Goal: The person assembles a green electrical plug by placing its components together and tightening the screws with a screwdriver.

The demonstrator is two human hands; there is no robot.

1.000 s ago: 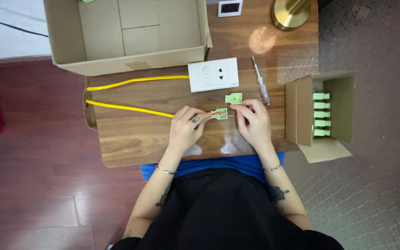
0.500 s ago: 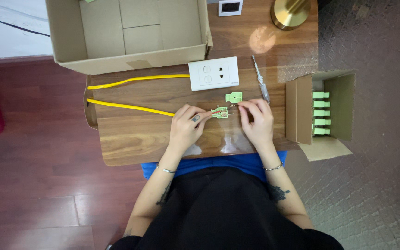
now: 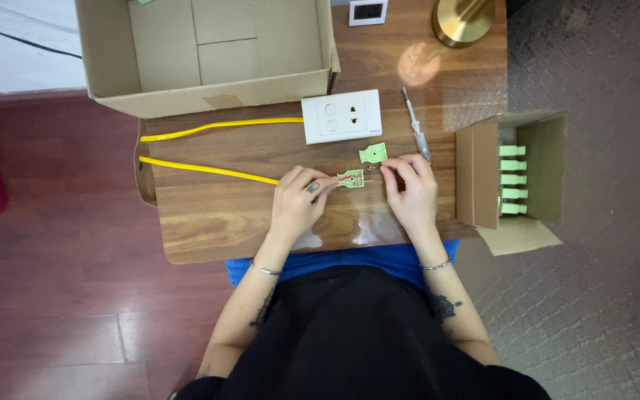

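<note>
Green connector (image 3: 351, 178) pinched between left hand (image 3: 299, 201) and right hand (image 3: 410, 189) fingertips.

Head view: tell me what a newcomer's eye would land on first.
The bright yellow cable stands out first, looping across the wooden table from its left edge to the left hand. Both hands meet at mid-table on a small green plug part, with the right hand at its right end. Behind them lie a white wall socket and a big open cardboard box.
</note>
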